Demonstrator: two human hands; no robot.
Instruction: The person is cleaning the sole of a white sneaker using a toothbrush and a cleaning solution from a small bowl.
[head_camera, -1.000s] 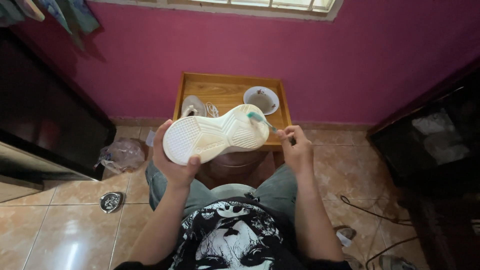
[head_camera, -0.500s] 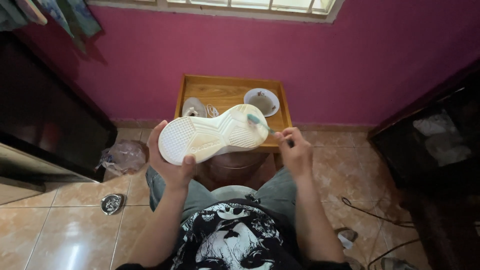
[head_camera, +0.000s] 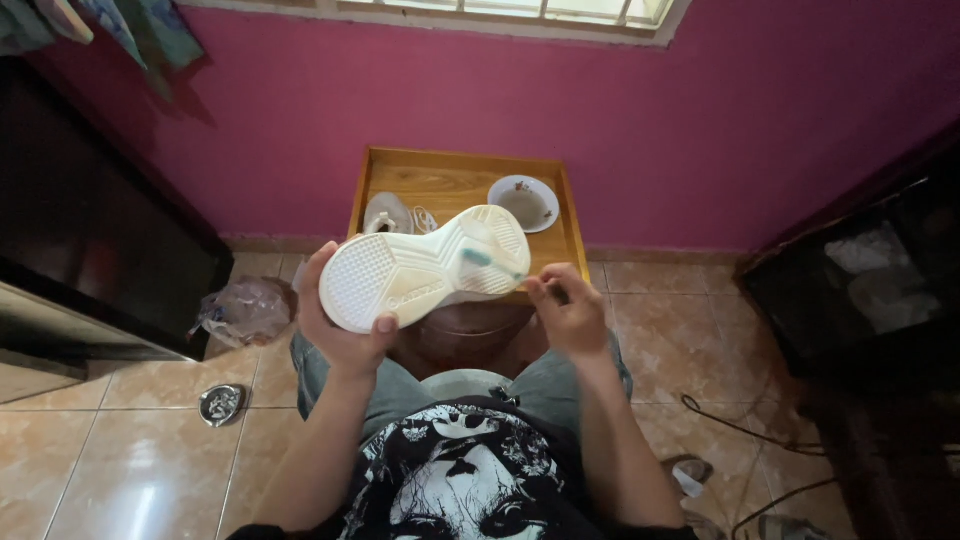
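**K:** Above the wooden tray (head_camera: 452, 178), sole up: white sneaker (head_camera: 425, 268). Left hand (head_camera: 340, 330) wraps the heel end from below, fingers closed around it, thumb on the near edge of the sole.

**M:** Right hand?

**K:** Right hand (head_camera: 565, 310) sits just right of the sneaker's toe, fingers pinched narrow on a toothbrush (head_camera: 490, 260). Teal head rests on the forefoot tread.

**M:** Handling?

**K:** Looks light, one hand carries it. Rubber sole should be stiff enough to scrub against; upper likely soft, would collapse if squeezed. May be slippery if wet, can't tell. Best hold is the heel or midfoot, where the left hand grips.

**M:** Anything else near the tray?

**K:** On it: second shoe (head_camera: 388, 213) left, small bowl (head_camera: 523, 202) right.
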